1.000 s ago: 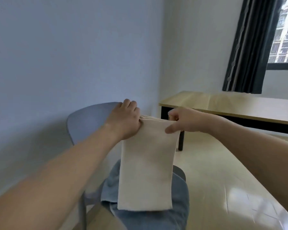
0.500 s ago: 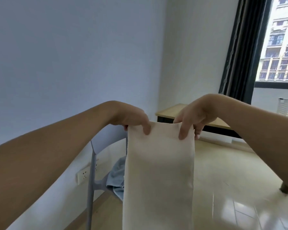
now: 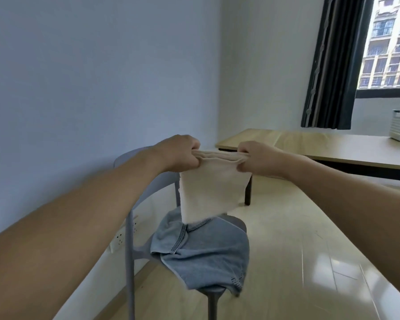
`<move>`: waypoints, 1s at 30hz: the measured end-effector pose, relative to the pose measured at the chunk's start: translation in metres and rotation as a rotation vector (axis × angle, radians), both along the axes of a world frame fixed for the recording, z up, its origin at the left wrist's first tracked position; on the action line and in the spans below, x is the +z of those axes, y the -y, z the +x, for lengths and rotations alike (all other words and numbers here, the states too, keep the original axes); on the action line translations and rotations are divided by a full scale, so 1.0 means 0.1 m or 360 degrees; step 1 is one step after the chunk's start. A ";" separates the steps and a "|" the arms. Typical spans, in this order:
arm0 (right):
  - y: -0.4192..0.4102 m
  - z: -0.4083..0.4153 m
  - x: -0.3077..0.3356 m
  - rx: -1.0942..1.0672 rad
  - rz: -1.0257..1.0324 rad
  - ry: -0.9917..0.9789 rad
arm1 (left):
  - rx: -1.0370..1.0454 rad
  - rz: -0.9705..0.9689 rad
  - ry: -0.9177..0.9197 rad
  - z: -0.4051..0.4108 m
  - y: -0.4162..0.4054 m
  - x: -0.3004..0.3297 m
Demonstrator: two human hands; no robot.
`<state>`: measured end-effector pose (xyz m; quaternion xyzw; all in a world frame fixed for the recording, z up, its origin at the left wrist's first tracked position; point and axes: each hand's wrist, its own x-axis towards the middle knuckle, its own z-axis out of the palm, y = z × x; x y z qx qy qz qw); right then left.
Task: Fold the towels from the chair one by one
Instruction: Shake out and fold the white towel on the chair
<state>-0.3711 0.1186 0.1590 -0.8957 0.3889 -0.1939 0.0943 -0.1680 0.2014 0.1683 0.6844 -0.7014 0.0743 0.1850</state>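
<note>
Your left hand (image 3: 180, 153) and right hand (image 3: 256, 158) each pinch a top corner of the cream towel (image 3: 211, 190), held in the air above the chair (image 3: 134, 227); it hangs in several stacked layers; a blue towel (image 3: 208, 252) lies rumpled on the seat. Loosen either pinch and the layers may slip apart, undoing the fold; lower it carelessly and the hem could snag the blue towel.

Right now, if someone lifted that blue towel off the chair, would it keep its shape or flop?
Probably flop: the blue towel lies rumpled on the chair, one edge drooping past the seat. It likely feels light, as the cream towel hangs limp from the left hand and right hand. It seems unlikely to slip.
</note>
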 end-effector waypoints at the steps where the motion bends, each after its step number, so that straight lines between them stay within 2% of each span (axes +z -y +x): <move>1: 0.01 0.00 -0.09 0.0006 0.0067 -0.0066 | -0.0029 0.0068 -0.0034 0.02 0.03 -0.09; 6: 0.10 0.08 -0.96 -0.0026 0.0260 -0.0365 | -0.0091 0.0511 -0.0028 0.06 0.08 -0.98; 10: 0.05 0.11 -1.82 0.0026 0.0609 -0.0873 | -0.0184 0.1094 0.0007 0.02 0.03 -1.95; 13: 0.19 0.18 -2.02 0.0051 0.0974 -0.0992 | -0.0191 0.1320 -0.0068 0.09 0.16 -2.15; 18: 0.77 0.38 -1.81 -0.0035 0.0967 -0.0851 | -0.0156 0.1087 -0.0329 0.38 0.70 -1.98; 22: 1.23 0.64 -1.87 -0.0112 0.0558 -0.0736 | 0.0030 0.0877 -0.0366 0.59 1.30 -2.19; 25: 1.53 0.82 -2.14 -0.0141 0.0454 -0.0750 | 0.0157 0.0917 -0.0339 0.72 1.70 -2.53; 30: 1.90 0.94 -2.57 -0.0112 0.0585 -0.0834 | 0.0267 0.1074 -0.0253 0.82 2.01 -2.93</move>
